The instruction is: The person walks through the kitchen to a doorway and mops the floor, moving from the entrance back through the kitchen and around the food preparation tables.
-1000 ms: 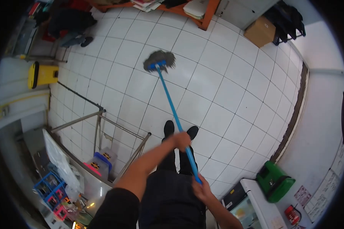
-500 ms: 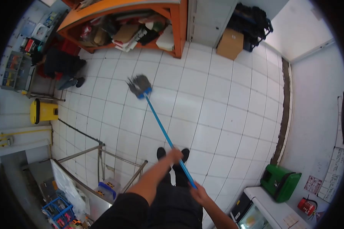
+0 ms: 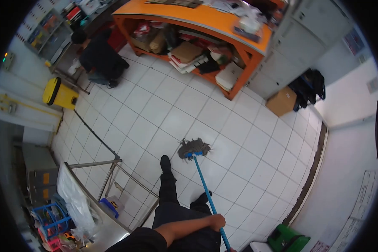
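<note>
A mop with a blue handle (image 3: 204, 185) slants down the floor in front of me. Its grey stringy head (image 3: 193, 148) lies on the white tiles, just ahead of my feet and to the right of my forward shoe. My left hand (image 3: 216, 222) is closed around the lower part of the handle, close to my thigh. Only a sliver of my right hand (image 3: 231, 250) shows at the bottom edge, at the handle's end; most of it is cut off by the frame.
A metal-framed table (image 3: 109, 224) stands close on my left. Ahead is an orange workbench (image 3: 189, 19), with a cardboard box (image 3: 281, 101) to its right. A person (image 3: 100, 54) crouches near a yellow bin (image 3: 61, 93). A green box (image 3: 285, 239) is at lower right.
The mop head has come back toward me and to the right. Both hands have moved lower, the right one nearly out of frame. One foot is now forward, and the view has turned.
</note>
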